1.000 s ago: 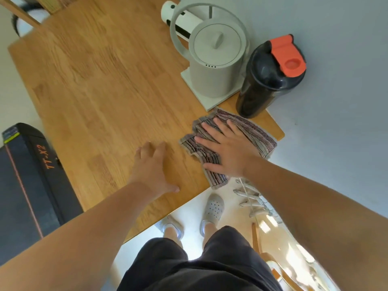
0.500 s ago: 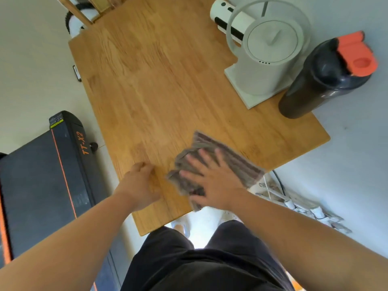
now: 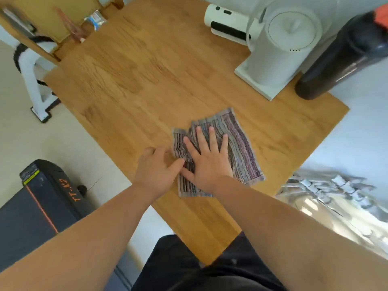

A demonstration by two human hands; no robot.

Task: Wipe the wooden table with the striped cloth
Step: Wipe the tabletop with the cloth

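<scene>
The striped cloth (image 3: 239, 148), grey and purple, lies flat on the wooden table (image 3: 136, 76) near its front right part. My right hand (image 3: 207, 162) presses on the cloth with straight, spread fingers. My left hand (image 3: 156, 169) rests on the table just left of the cloth, its thumb touching the cloth's left edge. Its fingers are partly hidden from view.
A white kettle on a base (image 3: 279, 51) and a black bottle with an orange lid (image 3: 340, 59) stand at the table's right rear. A white cylinder (image 3: 224, 24) lies behind the kettle. A black treadmill (image 3: 39, 206) stands on the floor at the left.
My right hand has pushed the cloth away from the right front edge toward the table's middle, and my left hand now touches the cloth's left edge. The camera view shifted.
</scene>
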